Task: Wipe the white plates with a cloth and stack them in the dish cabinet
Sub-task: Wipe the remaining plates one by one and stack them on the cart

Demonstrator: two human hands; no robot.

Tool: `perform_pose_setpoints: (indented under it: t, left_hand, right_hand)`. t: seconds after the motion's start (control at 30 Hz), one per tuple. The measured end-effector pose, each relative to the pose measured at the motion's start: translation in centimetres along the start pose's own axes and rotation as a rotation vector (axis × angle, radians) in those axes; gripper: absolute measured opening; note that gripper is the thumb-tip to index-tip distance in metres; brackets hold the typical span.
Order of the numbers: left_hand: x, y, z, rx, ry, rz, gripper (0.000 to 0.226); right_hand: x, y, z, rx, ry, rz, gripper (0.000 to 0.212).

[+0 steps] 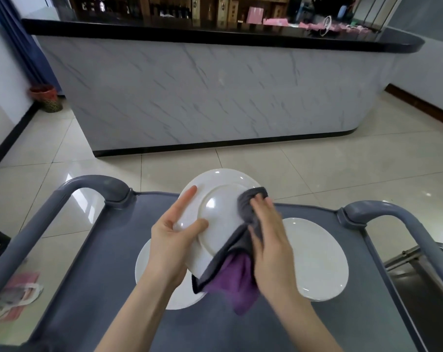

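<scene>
Round white ceramic plate point(220, 212) was held tilted, underside up, over the grey plastic cart point(88, 275), btwn the hands: left hand point(172, 240) pinched its left rim, right hand point(271, 240) gripped the grey-and-purple cloth point(230, 275), pressing it on the right side.

Tilted white plate point(215, 212), underside showing, touches grey-and-purple cloth point(230, 275); right plate point(317, 260) and left plate point(182, 298) lie flat below.

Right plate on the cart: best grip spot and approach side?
Likely the rim at its right edge, coming from the right. The plate lies flat, face up, on the cart, so only the rim offers an edge for a pinch grip; the right hand and cloth cover its left side.
</scene>
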State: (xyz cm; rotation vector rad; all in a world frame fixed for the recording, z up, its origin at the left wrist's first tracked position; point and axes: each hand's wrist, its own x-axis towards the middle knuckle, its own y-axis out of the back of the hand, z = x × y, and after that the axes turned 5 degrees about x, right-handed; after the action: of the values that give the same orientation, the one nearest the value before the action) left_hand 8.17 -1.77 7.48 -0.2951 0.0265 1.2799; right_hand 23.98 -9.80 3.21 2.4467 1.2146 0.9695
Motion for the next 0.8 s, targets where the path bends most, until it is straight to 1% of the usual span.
perform_pose_setpoints:
  t: [0.03, 0.07, 0.1, 0.17, 0.23, 0.3, 0.33, 0.37, 0.43, 0.47, 0.5, 0.53, 0.57, 0.67, 0.7, 0.73, 0.8]
  left_hand:
    - [0.0, 0.2, 0.0, 0.009, -0.011, -0.016, 0.059]
    - [-0.1, 0.4, 0.0, 0.022, -0.015, -0.042, 0.059]
    - [-0.2, 0.4, 0.1, 0.042, -0.012, -0.068, 0.058]
    - [-0.3, 0.4, 0.1, 0.105, -0.02, -0.109, 0.054]
    - [-0.2, 0.3, -0.2, 0.161, -0.04, -0.098, 0.053]
    - [-0.2, 0.5, -0.3, 0.163, -0.033, -0.072, 0.05]
    - [-0.2, 0.7, -0.2, 0.156, -0.026, -0.062, 0.051]
    - [-0.2, 1.0, -0.1, 0.152, -0.02, -0.038, 0.053]
    - [-0.1, 1.8, -0.1, 0.159, -0.027, 0.006, 0.056]
    - [-0.1, 2.2, 0.0, 0.159, -0.034, 0.006, 0.058]
    - [0.0, 2.4, 0.2, 0.161, -0.04, 0.0, 0.061]
    - [0.0, 2.5, 0.5, 0.169, -0.043, -0.019, 0.062]
    - [0.1, 2.5, 0.7, 0.181, -0.042, -0.042, 0.063]
    - [0.4, 1.9, 0.7, 0.195, -0.033, -0.101, 0.06]
    - [0.4, 1.7, 0.6, 0.183, -0.023, -0.113, 0.058]
    - [0.4, 1.6, 0.4, 0.153, -0.007, -0.113, 0.058]
    - [0.7, 1.6, 0.0, 0.09, 0.028, -0.078, 0.059]
  right_hand:
    - [0.7, 0.5, 0.3, 0.047, -0.086, 0.042, 0.048]
    - [1.4, 0.9, 0.3, 0.077, -0.144, 0.044, 0.049]
    - [2.2, 1.2, 0.1, 0.083, -0.149, 0.011, 0.048]
    - [3.7, 1.1, -1.3, 0.048, -0.01, -0.104, 0.046]
    - [4.9, 0.3, -2.7, 0.011, 0.151, -0.271, 0.046]
    - [5.8, 0.0, -3.0, 0.027, 0.175, -0.378, 0.045]
    - [6.0, 0.1, -2.5, 0.053, 0.145, -0.371, 0.044]
    - [6.0, 0.4, -1.8, 0.092, 0.081, -0.318, 0.042]
    - [5.5, 1.5, -0.1, 0.154, -0.122, -0.188, 0.035]
    - [5.2, 1.9, 0.5, 0.163, -0.205, -0.154, 0.033]
    - [4.9, 2.0, 0.8, 0.172, -0.242, -0.144, 0.033]
    - [4.8, 1.9, 0.6, 0.185, -0.234, -0.155, 0.034]
    - [4.9, 1.5, 0.0, 0.189, -0.188, -0.178, 0.037]
    - [6.3, -0.1, -2.4, 0.111, 0.07, -0.348, 0.044]
    - [6.7, -0.6, -2.8, 0.082, 0.114, -0.397, 0.045]
    - [6.9, -0.9, -2.9, 0.07, 0.122, -0.421, 0.045]
    - [6.9, -0.6, -2.1, 0.094, 0.078, -0.388, 0.045]
